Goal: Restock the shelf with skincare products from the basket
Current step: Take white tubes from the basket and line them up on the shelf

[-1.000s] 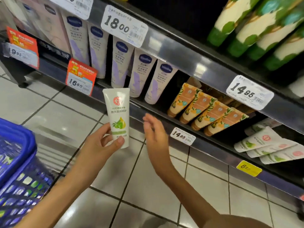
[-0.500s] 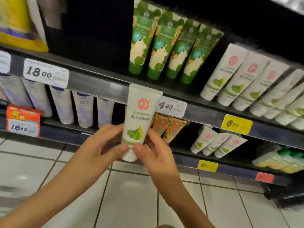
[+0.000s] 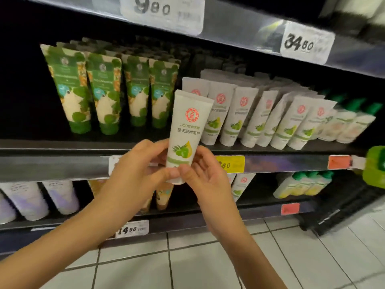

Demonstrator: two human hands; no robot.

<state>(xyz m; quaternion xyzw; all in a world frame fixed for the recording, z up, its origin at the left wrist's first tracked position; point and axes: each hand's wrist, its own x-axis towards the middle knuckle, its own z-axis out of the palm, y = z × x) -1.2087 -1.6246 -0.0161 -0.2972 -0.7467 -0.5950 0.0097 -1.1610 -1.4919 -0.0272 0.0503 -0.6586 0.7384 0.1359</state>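
Both hands are holding one white tube [image 3: 188, 134] upright, cap end down, label facing the camera. The left hand [image 3: 141, 170] is pinching the lower part from the left, thumb in front and fingers behind. The right hand [image 3: 205, 180] is pinching the same end from the right, thumb pressing near the cap. Judgement: the low two-handed hold is keeping the printed face readable and the top free, probably so the tube can be matched and slid in among its kind. The tube is hovering in front of the shelf [image 3: 62, 163], not yet set on it, just left of the row of matching tubes [image 3: 260, 119], which are leaning back with caps down. Green tubes [image 3: 104, 94] are standing further left on the same board. A yellow price tag [image 3: 231, 163] is showing partly behind the right hand. The level below is carrying lilac tubes [image 3: 31, 201], and pale floor tiles [image 3: 208, 263] are running beneath. The basket is not showing.
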